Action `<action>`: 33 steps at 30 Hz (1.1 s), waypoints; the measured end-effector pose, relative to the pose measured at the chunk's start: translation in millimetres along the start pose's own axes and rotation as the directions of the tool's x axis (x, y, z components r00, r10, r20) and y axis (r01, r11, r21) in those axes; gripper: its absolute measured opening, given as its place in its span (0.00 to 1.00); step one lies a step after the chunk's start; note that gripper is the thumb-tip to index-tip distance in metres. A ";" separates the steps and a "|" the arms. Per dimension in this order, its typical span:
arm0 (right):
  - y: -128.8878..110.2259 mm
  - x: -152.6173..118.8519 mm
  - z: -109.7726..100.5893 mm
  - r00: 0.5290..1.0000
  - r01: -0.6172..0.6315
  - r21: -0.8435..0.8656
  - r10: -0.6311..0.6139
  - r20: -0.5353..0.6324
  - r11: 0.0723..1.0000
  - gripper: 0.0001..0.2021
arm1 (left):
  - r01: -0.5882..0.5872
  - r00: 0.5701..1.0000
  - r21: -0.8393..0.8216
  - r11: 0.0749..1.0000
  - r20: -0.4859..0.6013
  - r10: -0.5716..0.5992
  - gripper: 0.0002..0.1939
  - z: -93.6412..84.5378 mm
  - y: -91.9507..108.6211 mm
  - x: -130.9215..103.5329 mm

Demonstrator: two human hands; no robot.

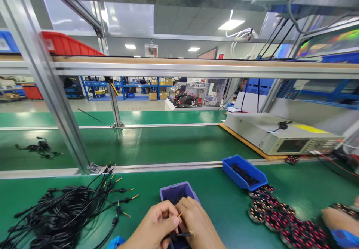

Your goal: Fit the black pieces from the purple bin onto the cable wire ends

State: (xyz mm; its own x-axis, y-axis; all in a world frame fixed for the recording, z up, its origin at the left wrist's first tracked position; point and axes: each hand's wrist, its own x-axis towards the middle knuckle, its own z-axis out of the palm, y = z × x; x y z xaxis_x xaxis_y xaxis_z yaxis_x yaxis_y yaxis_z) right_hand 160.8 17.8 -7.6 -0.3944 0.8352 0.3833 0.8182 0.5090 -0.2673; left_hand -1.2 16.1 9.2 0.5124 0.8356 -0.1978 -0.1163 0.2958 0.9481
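Observation:
My left hand [159,223] is closed, thumb and forefinger pinched on thin coloured wire ends [180,214]. My right hand [195,221] is right beside it with curled fingers; whatever it grips is hidden. Both hands are over the near part of a purple bin [179,186] that holds small dark parts. A black cable end with bare wires [185,234] shows below the fingers. To the left lies a large heap of black cables [61,211] with red and yellow wire ends.
A blue bin [259,180] of black parts stands right of centre, beside several round copper-wound parts [273,221]. Another person's hand [340,219] is at the far right. A grey instrument [252,129] and metal frame posts [53,73] stand behind.

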 end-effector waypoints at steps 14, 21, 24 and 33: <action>1.8 -7.0 -19.9 0.874 -0.200 0.789 0.470 -0.125 0.581 0.13 | -0.014 0.991 -0.024 1.000 -0.135 0.011 0.27 -0.2 0.9 1.7; -17.3 -8.2 -21.1 0.787 -0.124 0.876 0.584 -0.199 0.466 0.17 | -0.021 0.995 -0.007 1.000 -0.101 0.020 0.28 -1.4 -2.7 1.0; -16.1 -7.8 -24.1 0.831 -0.106 0.873 0.524 -0.185 0.477 0.15 | -0.028 0.995 0.000 1.000 -0.091 0.028 0.27 -1.6 -3.3 0.6; -22.9 -8.2 -23.2 0.848 -0.065 0.845 0.476 -0.233 0.530 0.10 | -0.025 0.997 0.033 0.999 -0.074 0.027 0.28 -2.8 -2.9 0.7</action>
State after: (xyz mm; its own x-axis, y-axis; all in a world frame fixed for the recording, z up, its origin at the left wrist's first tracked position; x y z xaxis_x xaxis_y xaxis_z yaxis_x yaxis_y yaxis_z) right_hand 155.0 -5.5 15.9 0.1529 0.9019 0.4041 0.1060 0.3916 -0.9140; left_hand -2.9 17.1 5.7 0.4451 0.8751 -0.1900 -0.1010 0.2598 0.9604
